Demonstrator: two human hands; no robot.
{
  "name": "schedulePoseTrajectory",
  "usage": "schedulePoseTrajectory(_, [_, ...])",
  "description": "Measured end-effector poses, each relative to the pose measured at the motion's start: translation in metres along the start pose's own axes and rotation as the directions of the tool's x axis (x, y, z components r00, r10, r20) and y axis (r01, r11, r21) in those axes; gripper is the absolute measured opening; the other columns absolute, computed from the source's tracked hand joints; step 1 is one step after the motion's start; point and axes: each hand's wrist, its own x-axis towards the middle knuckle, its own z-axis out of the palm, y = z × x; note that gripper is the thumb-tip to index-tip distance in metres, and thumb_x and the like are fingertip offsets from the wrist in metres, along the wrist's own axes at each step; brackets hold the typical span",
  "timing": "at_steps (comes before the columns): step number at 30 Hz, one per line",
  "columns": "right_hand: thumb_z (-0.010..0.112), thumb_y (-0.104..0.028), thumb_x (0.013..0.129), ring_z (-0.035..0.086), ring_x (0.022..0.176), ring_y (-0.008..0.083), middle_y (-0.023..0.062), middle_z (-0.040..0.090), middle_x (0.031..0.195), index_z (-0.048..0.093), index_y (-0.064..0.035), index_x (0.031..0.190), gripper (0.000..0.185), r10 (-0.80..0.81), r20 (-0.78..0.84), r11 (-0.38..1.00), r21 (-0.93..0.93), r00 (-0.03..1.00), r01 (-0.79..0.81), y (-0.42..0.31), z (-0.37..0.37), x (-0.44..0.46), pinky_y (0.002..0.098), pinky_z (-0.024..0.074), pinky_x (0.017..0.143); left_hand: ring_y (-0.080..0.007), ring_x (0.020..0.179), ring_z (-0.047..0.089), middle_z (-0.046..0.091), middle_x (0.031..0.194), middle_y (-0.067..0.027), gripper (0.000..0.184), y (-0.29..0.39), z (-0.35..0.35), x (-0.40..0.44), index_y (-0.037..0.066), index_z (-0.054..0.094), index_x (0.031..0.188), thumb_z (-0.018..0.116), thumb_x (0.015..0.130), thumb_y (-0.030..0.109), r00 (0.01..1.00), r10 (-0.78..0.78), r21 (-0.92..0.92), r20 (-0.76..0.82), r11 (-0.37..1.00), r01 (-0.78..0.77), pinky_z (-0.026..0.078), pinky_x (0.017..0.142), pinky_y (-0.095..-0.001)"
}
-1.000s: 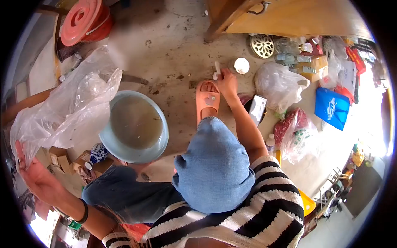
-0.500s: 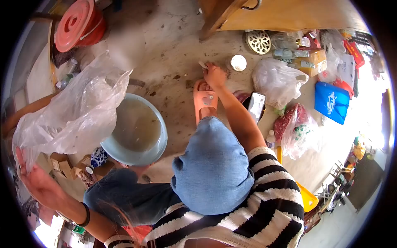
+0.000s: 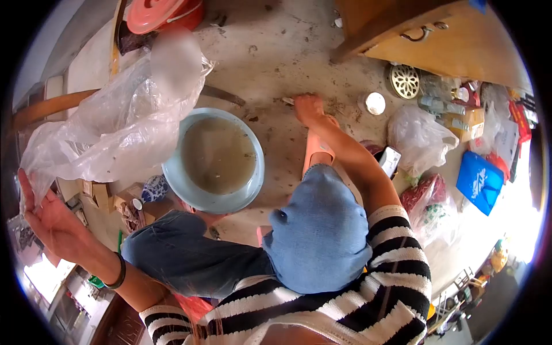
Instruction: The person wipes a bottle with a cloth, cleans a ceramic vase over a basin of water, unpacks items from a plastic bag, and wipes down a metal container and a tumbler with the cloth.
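Left hand (image 3: pixel 49 221) is holding a crinkled clear plastic bag (image 3: pixel 123 135); loosening could drop it. Right hand's (image 3: pixel 309 109) grip I cannot tell

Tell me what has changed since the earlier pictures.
The right hand has moved toward the blue basin, away from the white-topped container, its forearm now crossing over the orange slipper. It still holds a pale scrap; the left hand is still at the clear plastic bag. Basin and container stayed put.

Stained floor (image 3: pixel 279 63): dark debris (image 3: pixel 334 108), light-blue basin (image 3: pixel 241 192), lidded red bucket (image 3: pixel 191 15).
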Motion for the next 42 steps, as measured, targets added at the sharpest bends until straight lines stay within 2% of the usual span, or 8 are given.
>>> schedulePoseTrajectory(2, [0.062,-0.029,0.085,0.065,0.104,0.0304,0.0158,0.071,0.097,0.067,-0.0112,0.106,0.028,-0.02,-0.172,0.963,0.26,0.985,0.065,-0.02,-0.006,0.015,0.0445,0.0493,0.089,-0.0383,0.145,0.02,0.018,0.156,-0.0271,0.045,0.01,0.003,0.001,-0.013,0.044,0.13,0.046,0.101,0.021,0.999,0.027,0.075,-0.047,0.997,-0.023,0.01,0.121,-0.054])
schedulePoseTrajectory(10, [0.064,-0.03,0.084,0.065,0.102,0.0333,0.0159,0.068,0.105,0.065,-0.0141,0.113,0.033,-0.078,-0.262,0.916,0.361,0.962,0.172,-0.127,-0.043,0.091,0.0452,0.0515,0.085,-0.037,0.141,0.03,0.029,0.151,-0.03,0.038,0.019,-0.071,-0.008,0.001,0.058,0.124,0.041,0.101,0.026,0.983,0.179,0.54,0.04,0.824,-0.172,0.02,0.118,-0.0514])
schedulePoseTrajectory(16, [0.066,-0.031,0.086,0.065,0.102,0.0328,0.0149,0.067,0.109,0.064,-0.0138,0.116,0.035,-0.016,-0.207,0.881,0.46,0.978,0.112,-0.112,-0.098,0.061,0.0438,0.051,0.086,-0.0255,0.131,0.046,0.048,0.144,-0.0076,0.041,0.019,-0.125,-0.016,0.002,0.052,0.138,0.038,0.102,0.016,0.985,-0.071,0.305,-0.158,0.945,0.117,0.039,0.106,-0.0351])
schedulePoseTrajectory(20, [0.066,-0.03,0.086,0.064,0.103,0.0335,0.0152,0.067,0.11,0.063,-0.0122,0.115,0.034,-0.001,-0.415,0.932,0.328,0.91,0.151,-0.083,-0.141,0.065,0.0442,0.0508,0.085,-0.0274,0.129,0.048,0.046,0.146,-0.0116,0.048,0.023,-0.161,-0.033,0.0,0.051,0.137,0.038,0.102,0.029,0.98,-0.103,0.409,-0.172,0.897,0.166,0.035,0.108,-0.0379])
schedulePoseTrajectory(26, [0.071,-0.029,0.081,0.065,0.098,0.0369,0.0192,0.068,0.1,0.066,-0.0083,0.109,0.035,-0.161,-0.323,0.987,-0.049,0.932,0.154,-0.097,-0.237,0.128,0.0458,0.0512,0.084,-0.0276,0.128,0.049,0.047,0.145,-0.013,0.046,0.02,-0.158,-0.045,0.0,0.052,0.134,0.039,0.101,0.029,0.974,-0.165,0.538,-0.153,0.813,0.222,0.036,0.108,-0.0384])
schedulePoseTrajectory(32, [0.069,-0.021,0.077,0.066,0.094,0.0395,0.0228,0.069,0.098,0.066,-0.0042,0.105,0.033,0.126,-0.689,0.918,0.354,0.714,0.18,-0.108,-0.219,0.282,0.0452,0.051,0.081,-0.0277,0.127,0.049,0.048,0.144,-0.0145,0.044,-0.015,-0.156,-0.044,0.0,0.053,0.131,0.04,0.101,0.029,0.952,-0.219,0.597,-0.214,0.742,0.305,0.037,0.107,-0.0389])
schedulePoseTrajectory(33, [0.064,-0.018,0.077,0.065,0.095,0.0413,0.0248,0.068,0.098,0.065,-0.0035,0.106,0.032,0.217,-0.586,0.86,0.493,0.781,0.131,-0.113,-0.216,0.292,0.0466,0.0502,0.083,-0.0278,0.127,0.05,0.048,0.143,-0.0147,0.044,-0.023,-0.159,-0.043,0.0,0.053,0.131,0.04,0.101,0.029,0.945,-0.233,0.607,-0.228,0.725,0.326,0.037,0.107,-0.039])
schedulePoseTrajectory(42, [0.059,-0.022,0.085,0.063,0.099,0.041,0.0207,0.068,0.104,0.063,-0.0099,0.113,0.031,0.189,-0.666,0.949,0.314,0.721,0.041,-0.166,-0.216,0.275,0.0489,0.0496,0.083,-0.028,0.126,0.051,0.05,0.141,-0.0169,0.041,-0.04,-0.165,-0.044,0.001,0.054,0.126,0.041,0.101,0.03,0.919,-0.265,0.62,-0.291,0.68,0.392,0.038,0.107,-0.0398])
